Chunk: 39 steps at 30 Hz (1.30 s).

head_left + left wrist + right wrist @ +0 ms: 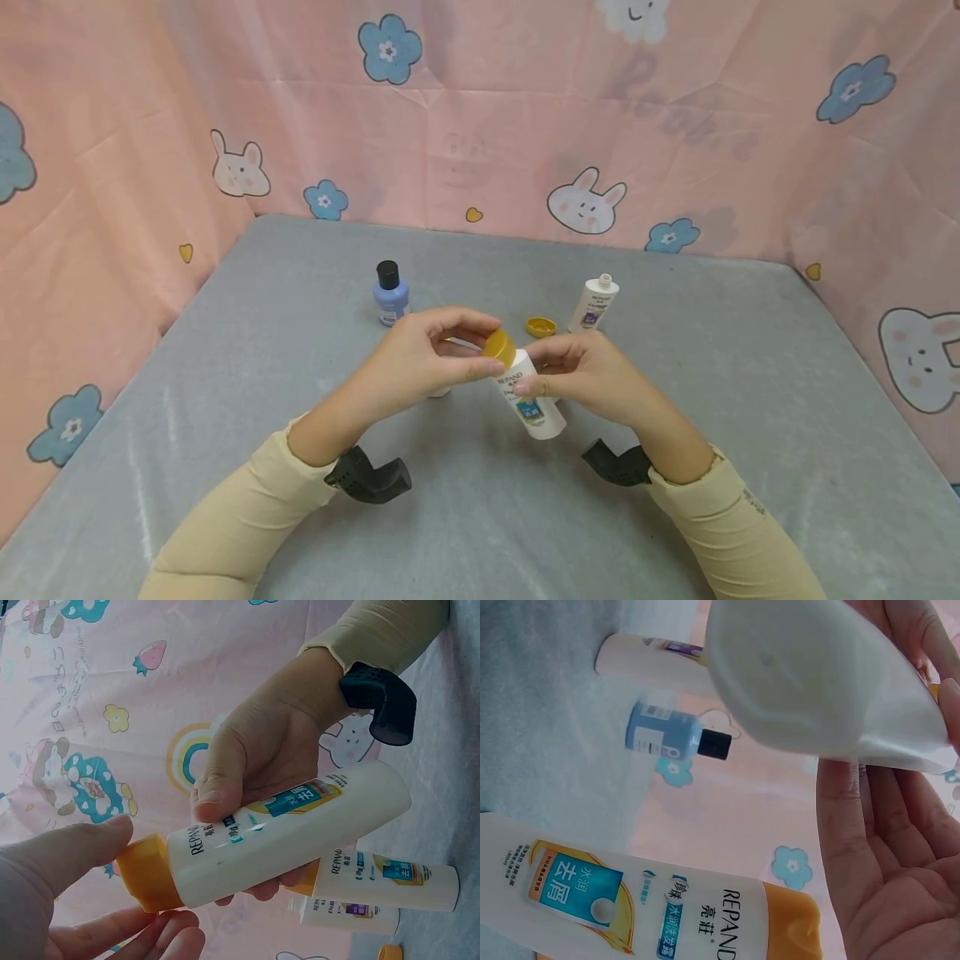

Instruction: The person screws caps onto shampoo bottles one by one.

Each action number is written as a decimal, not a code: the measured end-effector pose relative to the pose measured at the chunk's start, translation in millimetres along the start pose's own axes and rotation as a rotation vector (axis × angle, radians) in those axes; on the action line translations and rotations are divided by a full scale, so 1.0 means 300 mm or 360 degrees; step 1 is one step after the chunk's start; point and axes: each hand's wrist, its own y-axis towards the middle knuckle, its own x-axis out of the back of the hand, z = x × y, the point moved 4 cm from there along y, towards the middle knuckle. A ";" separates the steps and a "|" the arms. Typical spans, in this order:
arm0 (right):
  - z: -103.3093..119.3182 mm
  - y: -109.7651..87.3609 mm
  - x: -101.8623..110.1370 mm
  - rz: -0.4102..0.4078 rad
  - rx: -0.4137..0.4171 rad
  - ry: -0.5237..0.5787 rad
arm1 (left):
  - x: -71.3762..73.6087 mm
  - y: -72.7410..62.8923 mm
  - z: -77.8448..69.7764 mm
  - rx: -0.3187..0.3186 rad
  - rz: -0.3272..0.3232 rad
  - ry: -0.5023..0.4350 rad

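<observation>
My left hand (422, 354) pinches the gold cap (499, 350) of a white shampoo bottle (534, 408) between thumb and fingers. The bottle's body is gripped by my right hand (592, 375), tilted with the cap up and to the left. A teal label faces the left wrist view, and the cap sits at the bottle's top. Close by my right hand stands a second white teal-labelled bottle (682, 900) with a gold cap, mostly hidden in the head view. Behind my left hand, only a small white piece of another bottle (440, 392) shows.
A white bottle without a cap (594, 304) stands at the back right, a loose gold cap (541, 326) lying to its left. Further left stands a blue bottle (391, 296) with a black cap. A pink printed curtain (480, 125) borders the grey tabletop (465, 533).
</observation>
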 end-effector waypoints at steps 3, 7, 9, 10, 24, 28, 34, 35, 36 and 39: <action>0.000 0.001 -0.001 0.0003 -0.0004 -0.0002 | -0.001 0.000 0.003 0.0000 -0.0002 0.0013; -0.001 0.002 -0.001 0.0001 -0.0014 0.0001 | 0.000 0.002 0.000 -0.0031 0.0000 0.0036; -0.002 0.003 -0.001 0.0000 -0.0018 0.0005 | 0.001 0.003 0.000 -0.0046 0.0006 0.0045; -0.003 0.003 -0.001 -0.0001 -0.0018 0.0001 | 0.002 0.003 -0.001 -0.0053 0.0009 0.0049; -0.007 0.007 -0.001 0.0015 -0.0003 0.0016 | 0.002 0.003 0.002 -0.0127 0.0100 0.0050; -0.007 0.008 -0.003 0.0025 0.0013 0.0027 | 0.006 0.003 0.005 -0.0096 0.0098 0.0026; -0.005 0.008 -0.004 0.0026 0.0013 0.0012 | 0.009 0.008 0.012 -0.0009 0.0060 0.0049; -0.005 0.008 -0.004 0.0024 0.0010 0.0005 | 0.009 0.009 0.013 -0.0009 0.0060 0.0056; -0.005 0.008 -0.004 0.0023 0.0008 0.0000 | 0.008 0.011 0.015 -0.0014 0.0059 0.0063; -0.005 0.008 -0.004 0.0023 0.0007 -0.0003 | 0.006 0.014 0.020 -0.0025 0.0062 0.0074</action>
